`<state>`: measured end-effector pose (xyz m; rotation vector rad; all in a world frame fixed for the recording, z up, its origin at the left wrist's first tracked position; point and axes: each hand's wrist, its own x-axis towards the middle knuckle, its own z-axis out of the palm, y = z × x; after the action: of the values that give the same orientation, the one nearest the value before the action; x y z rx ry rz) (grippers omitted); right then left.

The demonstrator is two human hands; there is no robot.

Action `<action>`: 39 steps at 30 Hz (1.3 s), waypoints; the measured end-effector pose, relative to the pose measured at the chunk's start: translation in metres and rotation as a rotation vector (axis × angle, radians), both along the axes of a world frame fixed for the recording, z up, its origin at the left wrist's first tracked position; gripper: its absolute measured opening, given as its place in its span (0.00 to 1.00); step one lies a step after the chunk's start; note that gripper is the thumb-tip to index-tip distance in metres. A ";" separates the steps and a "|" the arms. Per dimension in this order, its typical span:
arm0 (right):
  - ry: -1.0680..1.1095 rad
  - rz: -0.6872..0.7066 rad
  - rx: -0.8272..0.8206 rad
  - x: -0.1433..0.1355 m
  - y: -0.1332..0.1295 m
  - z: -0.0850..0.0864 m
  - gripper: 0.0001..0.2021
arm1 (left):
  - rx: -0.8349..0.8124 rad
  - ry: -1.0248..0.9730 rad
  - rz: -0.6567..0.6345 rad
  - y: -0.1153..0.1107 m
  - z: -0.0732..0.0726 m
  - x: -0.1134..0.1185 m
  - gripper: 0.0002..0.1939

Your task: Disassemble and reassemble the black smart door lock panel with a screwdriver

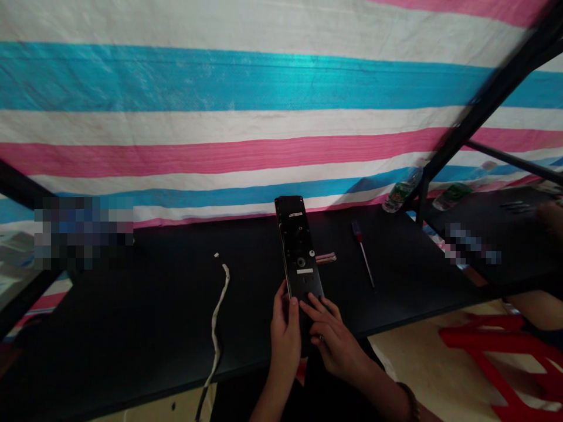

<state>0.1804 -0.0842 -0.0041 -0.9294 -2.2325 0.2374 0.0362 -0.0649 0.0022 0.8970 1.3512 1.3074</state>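
Note:
A long black device housing (295, 237), probably a door-lock panel, stands tilted up near the front edge of the table. Its visible face has pale labels, small holes and a round fitting. My left hand (285, 328) grips the lower left side, thumb along the edge. On the lower right, my right hand (336, 340) has its fingertips on the face and curled fingers at the side; whether a small part lies under them is hidden. Just right of the housing lies a small bundle of pinkish wires or strips (326, 258). Farther right is a screwdriver (363, 252) with a dark handle.
A white-sleeved cable (214, 328) runs over the black table's (145, 316) front edge. Plastic bottles (401, 190) stand by the black frame post (457, 140). Striped sheeting (220, 123) hangs behind. At right are a red stool (497, 346) and another person's arm (539, 313).

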 end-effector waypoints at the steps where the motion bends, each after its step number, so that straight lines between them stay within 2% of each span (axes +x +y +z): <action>1: 0.002 0.011 -0.005 0.000 0.001 0.001 0.11 | 0.001 -0.002 -0.009 0.000 0.000 0.000 0.29; 6: 0.051 0.043 -0.003 0.003 0.003 0.006 0.08 | 0.004 0.025 -0.030 0.000 0.002 -0.001 0.30; 9: 0.214 0.028 0.012 0.002 0.000 0.016 0.07 | 0.003 0.058 -0.002 -0.001 0.000 -0.001 0.29; 13: 0.479 -0.091 -0.067 0.004 -0.010 0.040 0.10 | 0.006 0.086 -0.022 -0.003 -0.004 0.000 0.31; 16: 0.561 -0.179 -0.082 0.017 -0.017 0.052 0.10 | 0.011 0.128 -0.042 -0.005 -0.007 0.001 0.29; 19: 0.534 -0.250 -0.064 0.041 -0.020 0.049 0.10 | 0.026 0.164 -0.038 -0.007 -0.007 0.003 0.26; 24: 0.348 -0.347 -0.078 0.086 -0.022 0.017 0.09 | 0.053 0.273 -0.043 -0.010 -0.004 0.002 0.24; 26: 0.282 -0.349 -0.065 0.097 -0.023 0.002 0.08 | 0.089 0.382 -0.085 -0.007 0.004 -0.014 0.24; 28: 0.230 -0.337 -0.050 0.102 -0.022 -0.012 0.07 | 0.148 0.545 -0.095 0.004 0.016 -0.044 0.22; 32: 0.137 -0.273 -0.048 0.103 -0.017 -0.031 0.06 | 0.117 0.963 0.199 0.049 0.047 -0.128 0.25; 33: 0.120 -0.260 -0.041 0.102 -0.014 -0.034 0.06 | 0.073 1.078 0.210 0.061 0.052 -0.144 0.24; 34: 0.108 -0.252 -0.029 0.102 -0.012 -0.036 0.07 | 0.011 1.175 0.162 0.072 0.055 -0.157 0.23; 35: 0.101 -0.253 -0.015 0.101 -0.010 -0.037 0.08 | -0.067 1.225 0.050 0.081 0.056 -0.166 0.21; 37: 0.104 -0.269 -0.007 0.099 -0.008 -0.034 0.11 | -0.189 1.234 -0.124 0.092 0.053 -0.172 0.17; 39: 0.155 -0.303 -0.019 0.095 -0.007 -0.024 0.11 | -0.243 1.197 -0.177 0.095 0.048 -0.169 0.12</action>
<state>0.2753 -0.0916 -0.0284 -1.2017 -1.9224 0.1846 -0.1331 0.0305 0.0498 1.6797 2.1723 0.3592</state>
